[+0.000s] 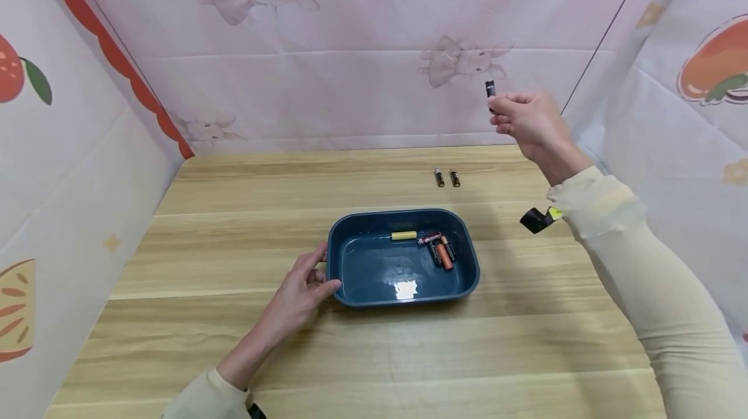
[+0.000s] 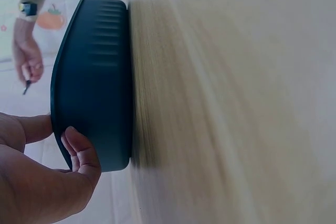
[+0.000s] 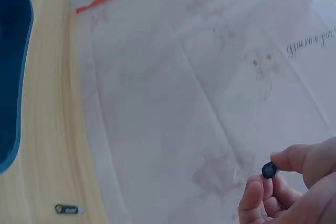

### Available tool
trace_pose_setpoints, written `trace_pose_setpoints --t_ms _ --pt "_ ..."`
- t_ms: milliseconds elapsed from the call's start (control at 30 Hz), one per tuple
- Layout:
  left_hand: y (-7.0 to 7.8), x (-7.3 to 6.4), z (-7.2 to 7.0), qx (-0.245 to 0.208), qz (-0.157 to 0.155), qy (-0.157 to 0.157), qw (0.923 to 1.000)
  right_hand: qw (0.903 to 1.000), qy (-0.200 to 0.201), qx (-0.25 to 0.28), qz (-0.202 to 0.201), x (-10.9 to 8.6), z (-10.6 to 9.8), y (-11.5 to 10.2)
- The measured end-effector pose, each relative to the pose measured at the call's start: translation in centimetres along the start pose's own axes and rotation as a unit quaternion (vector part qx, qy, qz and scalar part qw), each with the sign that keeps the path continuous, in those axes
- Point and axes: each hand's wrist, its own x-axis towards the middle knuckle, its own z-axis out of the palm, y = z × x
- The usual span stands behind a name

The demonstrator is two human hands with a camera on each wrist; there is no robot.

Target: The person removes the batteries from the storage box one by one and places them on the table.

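A dark blue plastic basin (image 1: 374,302) sits on the table, with several batteries lying inside: a yellow one (image 1: 403,236), an orange one (image 1: 444,256) and darker ones bunched at its right end. My left hand (image 1: 300,289) grips the left end of the basin, thumb at the rim and fingers against the outer wall (image 2: 94,77). Raised above the table's back right, my right hand (image 1: 534,121) pinches a black battery (image 1: 490,89) between thumb and fingers. In the right wrist view that battery (image 3: 269,170) shows end-on. Two small dark batteries (image 1: 439,177) stand behind the basin.
The wooden table (image 1: 234,243) ends at a pink rabbit-print cloth (image 1: 327,101) at the back. Printed white cloths (image 1: 76,165) flank both sides. A black strap with a yellow-green tab (image 1: 534,220) hangs by the right sleeve.
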Motion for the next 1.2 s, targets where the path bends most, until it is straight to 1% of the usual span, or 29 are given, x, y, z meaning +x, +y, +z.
trace_pose_setpoints --t_ms 167,233,333,400,500,600,667,733,800,867,967,1100,1200 --pt "-0.1 0.0 0.0 0.004 -0.001 0.004 1.0000 0.9980 0.028 -0.040 0.042 1.9 -1.6 2.7" --pt "-0.1 0.0 0.0 0.003 0.000 0.004 1.0000 0.9967 0.033 -0.053 0.052 2.6 -2.0 4.0" --pt "-0.1 -0.1 0.0 -0.001 -0.001 0.000 1.0000 0.9952 0.035 -0.072 0.057 3.4 -2.4 5.9" --pt "-0.1 -0.1 0.0 -0.003 -0.001 -0.001 1.0000 0.9934 0.032 -0.095 0.055 3.9 -2.5 7.1" --pt "0.0 -0.2 0.0 -0.003 -0.002 0.000 1.0000 0.9878 0.029 -0.140 0.060 4.4 -2.5 8.8" --pt "0.0 -0.2 -0.1 -0.001 -0.003 0.002 1.0000 0.9786 0.022 -0.191 0.073 4.8 -2.4 10.3" --pt "0.0 -0.2 -0.1 0.000 -0.004 0.003 1.0000 0.9731 0.015 -0.215 0.083 5.0 -2.3 11.3" --pt "0.0 -0.2 -0.1 0.000 -0.003 0.002 1.0000 0.9703 0.013 -0.225 0.086 5.1 -2.2 12.2" --pt "0.0 -0.3 -0.1 -0.002 -0.003 0.002 1.0000 0.9699 0.016 -0.226 0.088 5.3 -2.2 13.2" --pt "0.0 -0.2 -0.1 -0.003 -0.004 0.002 1.0000 0.9703 0.018 -0.227 0.081 5.5 -2.2 13.9" --pt "0.0 -0.2 -0.1 -0.001 -0.003 0.004 1.0000 0.9683 0.023 -0.237 0.076 5.8 -2.1 14.9" --pt "0.0 -0.2 -0.2 0.001 0.003 0.003 1.0000 0.9591 0.026 -0.270 0.080 6.1 -2.0 15.7" --pt "0.0 -0.3 -0.2 -0.001 0.002 0.002 1.0000 0.9554 0.030 -0.281 0.085 6.3 -1.9 16.2"
